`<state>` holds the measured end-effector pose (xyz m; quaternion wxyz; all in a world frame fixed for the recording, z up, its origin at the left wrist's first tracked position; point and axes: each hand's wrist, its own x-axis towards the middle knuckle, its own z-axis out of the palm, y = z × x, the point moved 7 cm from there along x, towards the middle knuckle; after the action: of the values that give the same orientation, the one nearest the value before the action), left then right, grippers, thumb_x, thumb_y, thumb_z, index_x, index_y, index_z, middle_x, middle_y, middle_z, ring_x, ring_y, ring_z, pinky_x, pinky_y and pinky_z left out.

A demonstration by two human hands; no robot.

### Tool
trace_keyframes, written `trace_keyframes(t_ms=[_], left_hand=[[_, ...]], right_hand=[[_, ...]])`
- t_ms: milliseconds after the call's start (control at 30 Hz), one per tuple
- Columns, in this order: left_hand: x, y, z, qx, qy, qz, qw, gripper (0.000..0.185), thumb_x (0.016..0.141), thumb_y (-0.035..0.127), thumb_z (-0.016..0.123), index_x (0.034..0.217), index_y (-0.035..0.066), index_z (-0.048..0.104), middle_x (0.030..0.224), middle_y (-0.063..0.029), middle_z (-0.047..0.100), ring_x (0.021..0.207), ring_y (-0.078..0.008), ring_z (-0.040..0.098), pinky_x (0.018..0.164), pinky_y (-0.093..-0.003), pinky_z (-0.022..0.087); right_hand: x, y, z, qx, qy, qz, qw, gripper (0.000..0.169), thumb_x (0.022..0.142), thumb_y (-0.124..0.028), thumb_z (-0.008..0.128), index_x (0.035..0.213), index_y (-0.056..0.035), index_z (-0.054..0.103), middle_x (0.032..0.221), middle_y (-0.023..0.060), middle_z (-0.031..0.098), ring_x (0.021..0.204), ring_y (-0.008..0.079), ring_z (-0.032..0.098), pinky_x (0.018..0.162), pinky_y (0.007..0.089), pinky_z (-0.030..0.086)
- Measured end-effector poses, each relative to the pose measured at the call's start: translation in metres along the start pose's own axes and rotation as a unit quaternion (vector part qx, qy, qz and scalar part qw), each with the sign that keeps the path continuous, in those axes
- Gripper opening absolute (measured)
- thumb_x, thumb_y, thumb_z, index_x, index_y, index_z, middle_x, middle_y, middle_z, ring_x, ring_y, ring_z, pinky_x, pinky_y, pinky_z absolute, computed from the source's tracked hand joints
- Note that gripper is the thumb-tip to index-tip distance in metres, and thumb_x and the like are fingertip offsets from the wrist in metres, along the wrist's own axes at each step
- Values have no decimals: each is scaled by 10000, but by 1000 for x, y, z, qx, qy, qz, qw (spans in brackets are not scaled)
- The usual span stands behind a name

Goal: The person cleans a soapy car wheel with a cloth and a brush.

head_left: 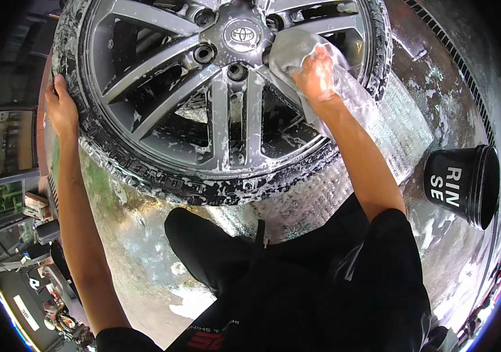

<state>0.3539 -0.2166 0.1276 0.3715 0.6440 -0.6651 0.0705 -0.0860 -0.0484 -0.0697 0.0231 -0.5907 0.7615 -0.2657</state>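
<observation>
A large alloy wheel point(228, 99) with several spokes and a Toyota centre cap point(241, 36) fills the upper middle of the view, spotted with white suds. Its black rubber tyre point(145, 180) is streaked with foam. My left hand point(62, 108) rests against the tyre's left side, thumb and fingers at the tread. In my right hand point(318, 75), which is wet with suds, is a grey cloth point(292, 50), pressed on the spokes just right of the centre cap. Part of the cloth drapes down over the rim. My right fingers are partly hidden in its folds.
A black bucket point(450, 180) with white lettering lies or stands at the right, seen tilted. A ribbed, wet mat or panel point(400, 127) extends under the wheel on the wet floor point(145, 246). A drain grate point(457, 57) curves along the right. Shelving and equipment are at the far left.
</observation>
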Motion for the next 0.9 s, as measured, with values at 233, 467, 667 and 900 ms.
trace_keyframes(t_ms=[233, 467, 667, 900], left_hand=[[2, -12, -3, -5, 0, 12, 1000, 694, 907, 588, 372, 1284, 14, 474, 1239, -222, 545, 1168, -373, 503, 993, -411, 353], [3, -8, -1, 3, 1, 6, 1000, 684, 907, 584, 371, 1287, 25, 474, 1230, -222, 550, 1157, -371, 510, 986, -413, 357], [0, -10, -6, 8, -6, -4, 1000, 695, 901, 598, 361, 1292, 36, 475, 1231, -222, 550, 1151, -375, 513, 982, -421, 358], [-3, -7, -3, 0, -1, 10, 1000, 689, 902, 588, 372, 1284, 24, 479, 1232, -223, 549, 1158, -376, 507, 993, -416, 351]], right_hand=[[-52, 56, -13, 205, 79, 70, 973, 248, 730, -177, 654, 941, -48, 660, 1044, 190, 605, 985, 336, 572, 852, 390, 463], [0, -2, 2, 87, 69, -26, 993, 279, 667, -168, 702, 911, -34, 677, 1085, 176, 583, 1099, 361, 488, 942, 439, 394], [-50, 35, -16, 161, 197, -13, 967, 209, 686, -146, 677, 884, -80, 677, 1115, 157, 585, 1088, 349, 502, 926, 415, 422], [-6, -12, -5, 73, 153, -99, 981, 212, 645, -92, 671, 841, -17, 643, 958, 140, 574, 949, 346, 532, 837, 428, 452]])
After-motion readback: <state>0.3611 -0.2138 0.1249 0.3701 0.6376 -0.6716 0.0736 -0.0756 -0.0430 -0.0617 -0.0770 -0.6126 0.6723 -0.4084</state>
